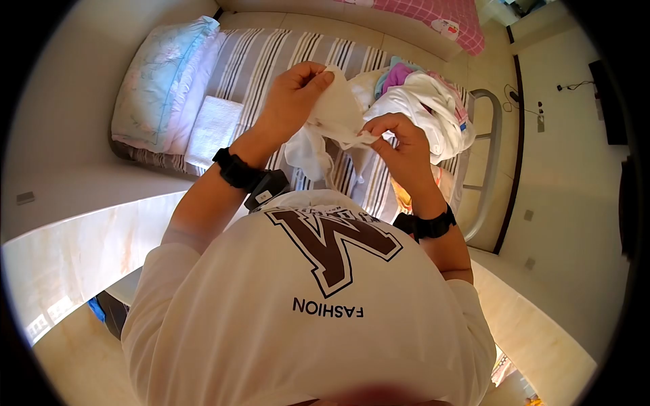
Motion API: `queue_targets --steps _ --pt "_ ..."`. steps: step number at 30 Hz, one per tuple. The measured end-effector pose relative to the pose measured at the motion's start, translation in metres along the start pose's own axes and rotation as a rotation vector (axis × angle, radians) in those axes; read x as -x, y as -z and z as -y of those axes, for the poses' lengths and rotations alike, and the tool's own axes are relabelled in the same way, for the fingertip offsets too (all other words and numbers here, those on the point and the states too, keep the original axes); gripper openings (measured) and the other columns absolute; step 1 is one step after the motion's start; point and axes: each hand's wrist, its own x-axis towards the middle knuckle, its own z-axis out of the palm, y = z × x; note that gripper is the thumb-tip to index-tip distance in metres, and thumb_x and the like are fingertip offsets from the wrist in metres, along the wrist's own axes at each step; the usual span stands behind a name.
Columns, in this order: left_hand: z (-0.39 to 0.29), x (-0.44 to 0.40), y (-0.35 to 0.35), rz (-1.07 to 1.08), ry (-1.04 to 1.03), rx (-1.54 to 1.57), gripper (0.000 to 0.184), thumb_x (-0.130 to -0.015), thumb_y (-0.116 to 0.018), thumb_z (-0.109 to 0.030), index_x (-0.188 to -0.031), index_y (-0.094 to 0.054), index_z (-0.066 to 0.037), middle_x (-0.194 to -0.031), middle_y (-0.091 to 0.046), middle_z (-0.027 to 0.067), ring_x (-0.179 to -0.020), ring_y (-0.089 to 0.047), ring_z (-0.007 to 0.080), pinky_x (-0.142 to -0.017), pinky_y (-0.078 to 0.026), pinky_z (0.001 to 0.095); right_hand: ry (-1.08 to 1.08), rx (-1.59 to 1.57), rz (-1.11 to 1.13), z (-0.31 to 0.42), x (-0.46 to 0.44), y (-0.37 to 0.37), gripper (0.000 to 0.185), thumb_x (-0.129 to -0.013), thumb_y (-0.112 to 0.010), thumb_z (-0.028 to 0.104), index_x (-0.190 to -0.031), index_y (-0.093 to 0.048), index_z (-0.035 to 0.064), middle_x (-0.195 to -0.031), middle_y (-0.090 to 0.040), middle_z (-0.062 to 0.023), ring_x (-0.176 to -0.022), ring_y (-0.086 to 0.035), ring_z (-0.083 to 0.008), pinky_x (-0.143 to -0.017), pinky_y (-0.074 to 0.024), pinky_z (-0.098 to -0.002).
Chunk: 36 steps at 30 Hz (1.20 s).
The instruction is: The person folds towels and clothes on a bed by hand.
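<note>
A thin white cloth garment (337,108) is stretched between my two hands above the bed. My left hand (292,95) pinches its upper left corner between thumb and fingers. Lower and to the right, my right hand (405,143) is closed on a bunched edge of the same garment. Part of the white fabric (308,155) hangs below toward the striped sheet; its exact kind cannot be made out. Just beyond my right hand lies a heap of crumpled clothes (420,111), mostly white with purple and teal pieces.
A striped sheet (254,57) covers the bed. At its left end are a light blue floral pillow (159,88) and a folded white towel (213,132). A metal bed rail (493,162) stands at the right end. Behind is another bed with a pink checked cover (420,13).
</note>
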Motion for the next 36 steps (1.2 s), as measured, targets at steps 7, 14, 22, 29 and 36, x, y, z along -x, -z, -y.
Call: queue_targets --steps 7,14,22,29,36 --pt "0.008 0.020 -0.023 0.272 -0.064 -0.145 0.018 -0.091 -0.060 -0.013 -0.103 -0.061 0.000 -0.088 -0.063 0.0021 -0.078 -0.056 0.0064 -0.069 -0.046 0.0212 -0.029 -0.056 -0.007 -0.012 -0.003 0.001 0.024 -0.073 -0.064 -0.009 -0.090 -0.056 0.0042 -0.089 -0.059 -0.0025 -0.083 -0.056 -0.0099 -0.076 -0.0473 -0.0241" --pt "0.002 0.029 -0.022 0.313 -0.103 -0.205 0.015 -0.089 -0.059 -0.005 -0.101 -0.063 0.001 -0.089 -0.065 0.0047 -0.078 -0.058 0.0089 -0.070 -0.047 0.0233 -0.152 -0.152 -0.098 -0.007 -0.007 -0.002 0.043 -0.067 -0.074 -0.007 -0.104 -0.056 0.0059 -0.083 -0.054 -0.0001 -0.077 -0.052 -0.0075 -0.072 -0.0450 -0.0215" --pt "0.006 0.033 -0.020 0.354 -0.169 -0.271 0.015 -0.087 -0.061 -0.005 -0.100 -0.065 0.001 -0.087 -0.067 0.0069 -0.077 -0.060 0.0094 -0.069 -0.048 0.0232 -0.376 0.083 0.018 -0.023 0.000 0.016 0.029 -0.065 -0.078 0.000 -0.089 -0.063 0.0022 -0.073 -0.057 0.0022 -0.064 -0.051 -0.0060 -0.060 -0.0438 -0.0202" --pt "0.012 0.032 -0.024 0.255 -0.029 -0.245 0.014 -0.088 -0.061 -0.005 -0.100 -0.064 -0.001 -0.086 -0.067 0.0047 -0.076 -0.061 0.0087 -0.067 -0.048 0.0235 -0.448 -0.227 0.137 -0.009 0.006 0.017 0.017 -0.074 -0.069 -0.005 -0.088 -0.061 0.0000 -0.078 -0.061 -0.0002 -0.071 -0.056 -0.0062 -0.063 -0.0457 -0.0203" --pt "0.014 0.033 -0.032 0.266 -0.246 -0.212 0.011 -0.087 -0.061 -0.002 -0.097 -0.063 -0.002 -0.095 -0.062 0.0040 -0.081 -0.058 0.0108 -0.071 -0.047 0.0241 -0.203 -0.193 0.107 -0.013 0.011 0.006 0.018 -0.077 -0.064 -0.007 -0.089 -0.057 0.0039 -0.083 -0.058 0.0004 -0.078 -0.056 -0.0067 -0.072 -0.0470 -0.0203"
